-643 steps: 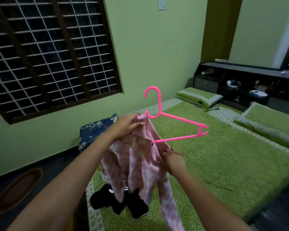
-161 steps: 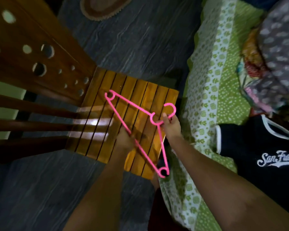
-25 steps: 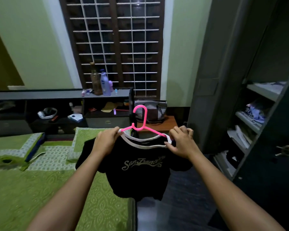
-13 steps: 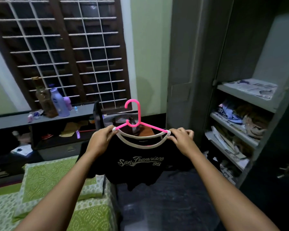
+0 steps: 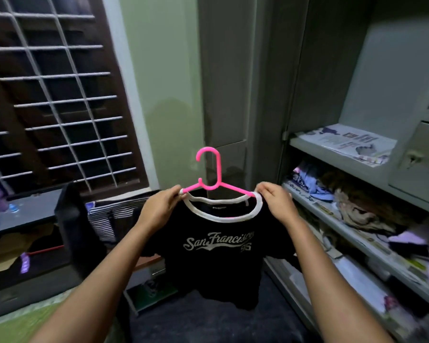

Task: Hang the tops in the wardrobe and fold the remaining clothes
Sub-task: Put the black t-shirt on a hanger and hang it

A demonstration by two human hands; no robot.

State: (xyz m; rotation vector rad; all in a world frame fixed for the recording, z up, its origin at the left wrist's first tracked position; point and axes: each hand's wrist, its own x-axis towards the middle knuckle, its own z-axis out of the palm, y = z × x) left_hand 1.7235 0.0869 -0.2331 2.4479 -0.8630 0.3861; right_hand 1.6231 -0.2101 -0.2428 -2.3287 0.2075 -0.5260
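Note:
A black T-shirt [image 5: 218, 263] with a white collar and "San Francisco 95" lettering hangs on a pink plastic hanger [image 5: 212, 179], held up in front of me. My left hand [image 5: 159, 209] pinches the shirt's left shoulder at the hanger's end. My right hand [image 5: 275, 201] pinches the right shoulder the same way. The hanger's hook points up, free of any rail. The open grey wardrobe [image 5: 372, 100] stands to the right, its shelves just beyond my right hand.
Wardrobe shelves [image 5: 352, 219] hold newspaper and several crumpled clothes. The grey wardrobe door [image 5: 223, 90] stands behind the shirt. A barred window [image 5: 55, 95] fills the left. Below it are a dark low cabinet [image 5: 30, 243] and a striped bag [image 5: 109, 219]. The green bed edge [image 5: 22, 323] lies lower left.
My view has swung right and closer to the wardrobe. Both hands keep holding the shirt on the hanger, which now sits nearer the shelves.

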